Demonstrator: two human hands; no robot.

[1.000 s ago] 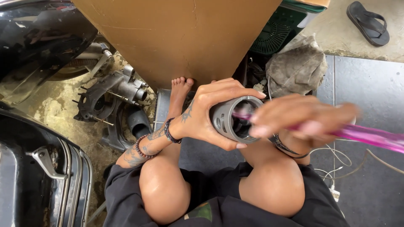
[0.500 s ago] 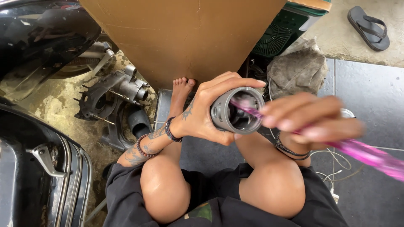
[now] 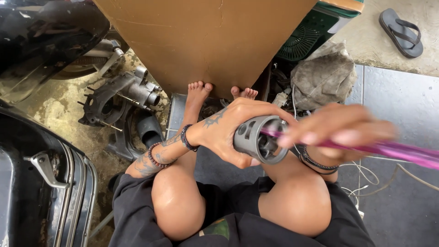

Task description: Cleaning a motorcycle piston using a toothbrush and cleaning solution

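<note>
The left hand is wrapped around a grey metal cylinder sleeve, held above the knees at the centre of the scene with its open end facing right. The right hand, blurred, grips a pink-handled tool whose tip enters that opening. Judging by this, the sleeve should stay braced while the tool works straight along the bore. One cardboard sheet stands far, one engine casing far left, one sandal far right.
</note>
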